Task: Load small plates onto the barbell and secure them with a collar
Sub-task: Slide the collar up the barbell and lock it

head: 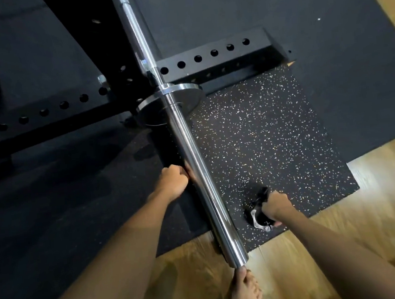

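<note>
Our right hand (275, 205) has its fingers clamped on the collar (258, 215), low at four o'clock from the barbell sleeve (202, 185). The left hand (173, 183), fingers curled together, rests beside the sleeve. Small plates (174, 98) sit at twelve o'clock. We should open the collar fully and slide it straight until it touches them.

Chrome barbell (192, 159); black white-speckled mat (274, 130); wood floor (343, 219).

black rack frame (207, 56), speckled mat (262, 131), wood floor (343, 219)
</note>
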